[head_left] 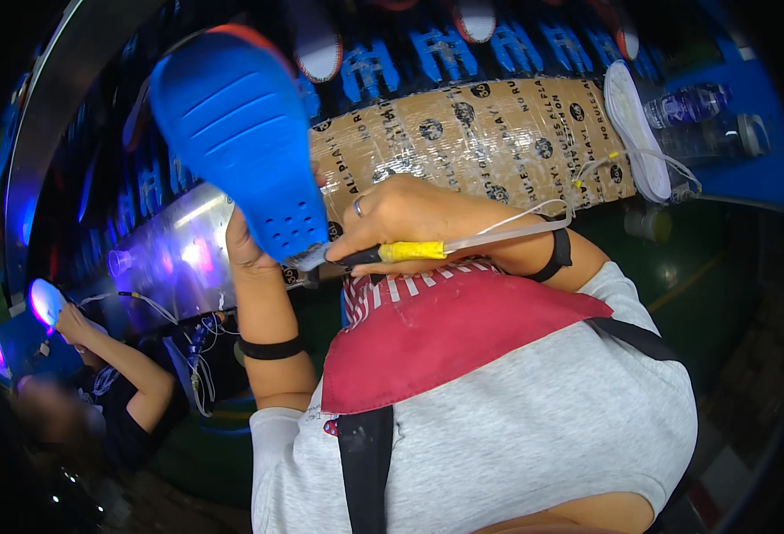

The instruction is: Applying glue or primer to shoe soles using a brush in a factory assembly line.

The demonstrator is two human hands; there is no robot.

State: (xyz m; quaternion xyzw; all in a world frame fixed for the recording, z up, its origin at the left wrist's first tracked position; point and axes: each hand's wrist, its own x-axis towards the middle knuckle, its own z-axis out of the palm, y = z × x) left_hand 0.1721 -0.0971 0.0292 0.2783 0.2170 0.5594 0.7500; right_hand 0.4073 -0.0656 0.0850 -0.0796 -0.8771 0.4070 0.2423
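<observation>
Holding a blue shoe sole (pixel 236 142) up in the upper left of the frame, the left hand (pixel 245 245) is closed round its lower edge, fingers mostly hidden behind it; the right hand (pixel 410 218), centre frame, is clenched on a thin tool w/ a yellow grip (pixel 414 252), its dark tip touching the sole's bottom end near a grey smear.

Risks, as I judge them: the tip sits just beside the left thumb, so a slip could jab or burn it, if the tool is hot (can't tell); the pale cable (pixel 534 222) trails from the grip over the right wrist twd the upper right, and a snag there could jerk the tip off line & mar the sole; the sole is pinched only at one end, so pressure from the tool may twist it in the grip.

Counts: 1 blue sole in hand; 1 white sole (pixel 634 125) lying at upper right; 2 plastic bottles (pixel 690 105) beside it; 1 tool; 1 ring on the right hand; 2 black wristbands, one per arm; 1 tape-wrapped brown roll (pixel 472 133) across the top centre; 1 red apron bib (pixel 445 334); 1 other person (pixel 112 383) at lower left, arm raised by a glowing object.
</observation>
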